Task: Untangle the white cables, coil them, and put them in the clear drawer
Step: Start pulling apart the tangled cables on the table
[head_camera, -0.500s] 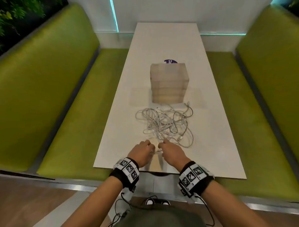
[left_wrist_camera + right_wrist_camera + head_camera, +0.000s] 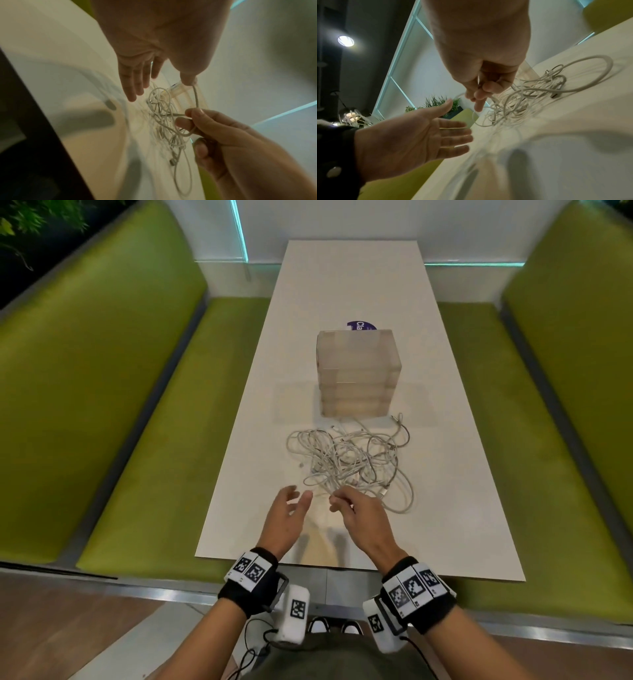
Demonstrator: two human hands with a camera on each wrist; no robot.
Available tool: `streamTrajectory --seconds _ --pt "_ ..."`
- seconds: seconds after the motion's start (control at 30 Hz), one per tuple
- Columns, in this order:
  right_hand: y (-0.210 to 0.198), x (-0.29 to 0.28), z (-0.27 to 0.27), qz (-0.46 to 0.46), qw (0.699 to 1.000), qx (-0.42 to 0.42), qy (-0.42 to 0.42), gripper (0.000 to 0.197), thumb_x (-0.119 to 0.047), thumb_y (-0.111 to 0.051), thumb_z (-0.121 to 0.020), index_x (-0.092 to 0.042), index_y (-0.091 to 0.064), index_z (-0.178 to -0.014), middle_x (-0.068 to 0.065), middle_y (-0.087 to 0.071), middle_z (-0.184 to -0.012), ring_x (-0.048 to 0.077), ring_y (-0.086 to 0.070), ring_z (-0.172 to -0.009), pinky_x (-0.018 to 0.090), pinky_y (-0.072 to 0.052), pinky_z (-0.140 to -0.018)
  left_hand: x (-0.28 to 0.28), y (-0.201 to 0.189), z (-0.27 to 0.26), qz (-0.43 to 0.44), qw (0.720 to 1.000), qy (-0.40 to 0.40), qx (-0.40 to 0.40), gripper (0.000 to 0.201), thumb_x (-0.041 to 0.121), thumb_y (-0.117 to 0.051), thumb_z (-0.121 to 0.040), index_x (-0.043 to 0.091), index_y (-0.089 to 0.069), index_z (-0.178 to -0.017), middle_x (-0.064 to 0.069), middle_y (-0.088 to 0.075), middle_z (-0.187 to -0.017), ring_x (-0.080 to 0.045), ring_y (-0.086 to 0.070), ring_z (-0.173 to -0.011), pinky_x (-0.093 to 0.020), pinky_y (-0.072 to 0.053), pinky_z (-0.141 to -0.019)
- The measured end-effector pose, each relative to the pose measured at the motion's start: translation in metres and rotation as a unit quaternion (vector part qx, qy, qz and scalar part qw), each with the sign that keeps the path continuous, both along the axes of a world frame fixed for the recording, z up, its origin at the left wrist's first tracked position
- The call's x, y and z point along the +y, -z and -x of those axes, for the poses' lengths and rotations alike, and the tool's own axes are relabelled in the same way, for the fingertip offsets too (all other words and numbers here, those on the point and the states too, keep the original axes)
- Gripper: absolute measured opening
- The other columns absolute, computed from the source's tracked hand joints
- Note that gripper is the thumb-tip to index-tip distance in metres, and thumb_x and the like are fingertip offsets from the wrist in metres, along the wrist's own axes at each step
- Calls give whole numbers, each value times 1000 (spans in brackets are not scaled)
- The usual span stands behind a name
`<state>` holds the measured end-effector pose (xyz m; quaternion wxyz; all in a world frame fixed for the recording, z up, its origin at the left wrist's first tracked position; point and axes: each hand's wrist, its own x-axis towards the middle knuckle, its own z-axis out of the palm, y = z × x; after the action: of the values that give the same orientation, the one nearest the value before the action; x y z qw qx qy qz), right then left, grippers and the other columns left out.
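Note:
A tangle of white cables lies on the white table, just in front of a clear stacked drawer unit. My right hand is at the near edge of the tangle and pinches a loop of one white cable between thumb and curled fingers. Left of it, my left hand hovers with straight, spread fingers, palm turned toward the right hand, holding nothing. In the left wrist view its fingers point at the tangle without touching it.
Green benches run along both long sides of the table. A purple round sticker shows behind the drawer unit. The table's near edge is just under my wrists.
My left hand has opened and spread its fingers, moving slightly left of the right hand. The right hand has lifted a cable loop off the table.

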<state>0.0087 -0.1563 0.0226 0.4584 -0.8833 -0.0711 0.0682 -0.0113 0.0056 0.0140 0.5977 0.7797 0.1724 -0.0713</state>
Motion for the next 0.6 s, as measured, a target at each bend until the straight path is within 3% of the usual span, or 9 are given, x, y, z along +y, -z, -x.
streamTrajectory --seconds 0.07,0.13,0.2,0.3,0.37,0.43,0.5,0.57,0.6 --pt "2 5 2 -28 999 22 -20 10 -27 -56 -91 -23 -65 -88 -10 -71 -76 9 -65 -75 31 -51 -70 -7 -6 2 79 997 25 -8 29 36 -43 -98 18 -54 -118 2 -59 -119 -8 -59 -104 -28 -53 -87" --pt "3 9 5 -40 995 58 -72 10 -27 -58 -89 -29 -66 -86 -9 -72 -76 6 -64 -74 31 -52 -68 -12 -10 0 136 989 26 -42 28 30 -39 -100 15 -60 -111 1 -64 -117 -12 -60 -108 -25 -53 -82" --pt "3 11 8 -53 990 81 -101 16 -24 -58 -89 -37 -64 -82 -7 -71 -77 6 -63 -70 30 -51 -65 -16 -16 -3 182 981 19 -61 30 26 -37 -102 12 -63 -100 -5 -69 -111 -14 -64 -101 -25 -52 -71" --pt "-2 13 7 -74 984 118 -115 13 -22 -55 -93 -27 -65 -86 -3 -69 -80 4 -55 -54 22 -48 -58 -21 -26 -3 252 966 -8 -58 32 25 -35 -102 7 -59 -94 -7 -73 -88 -18 -67 -79 -25 -51 -60" --pt "-6 11 4 -72 977 140 -140 15 -25 -50 -96 -22 -65 -92 -3 -67 -85 -2 -51 -48 15 -45 -56 -21 -33 -3 301 951 -24 -62 32 24 -32 -103 7 -56 -92 -3 -67 -67 -19 -69 -79 -26 -52 -61" --pt "-6 7 0 -75 972 143 -170 16 -25 -48 -97 -24 -62 -91 -5 -63 -87 -6 -52 -54 13 -45 -57 -18 -40 -2 331 940 -25 -75 32 23 -30 -103 8 -54 -89 0 -57 -54 -19 -68 -74 -27 -53 -67" --pt "-3 4 -11 -52 971 122 -201 20 -24 -47 -98 -22 -61 -84 -6 -57 -87 2 -55 -68 23 -49 -62 -14 -49 -3 326 941 -24 -88 32 22 -31 -102 9 -54 -86 2 -50 -50 -16 -61 -62 -28 -51 -71" --pt "4 1 -26 5 968 94 -231 23 -27 -46 -97 -19 -60 -81 -6 -52 -84 19 -56 -78 35 -50 -70 -10 -59 -3 320 941 -29 -103 31 23 -32 -102 9 -54 -84 4 -44 -47 -13 -50 -51 -29 -45 -69" --pt "6 -1 -33 37 967 75 -242 24 -30 -45 -96 -19 -59 -80 -6 -51 -83 22 -55 -81 38 -48 -73 -7 -64 -3 319 941 -30 -113 31 23 -33 -102 9 -54 -83 6 -41 -46 -11 -44 -47 -29 -43 -67"
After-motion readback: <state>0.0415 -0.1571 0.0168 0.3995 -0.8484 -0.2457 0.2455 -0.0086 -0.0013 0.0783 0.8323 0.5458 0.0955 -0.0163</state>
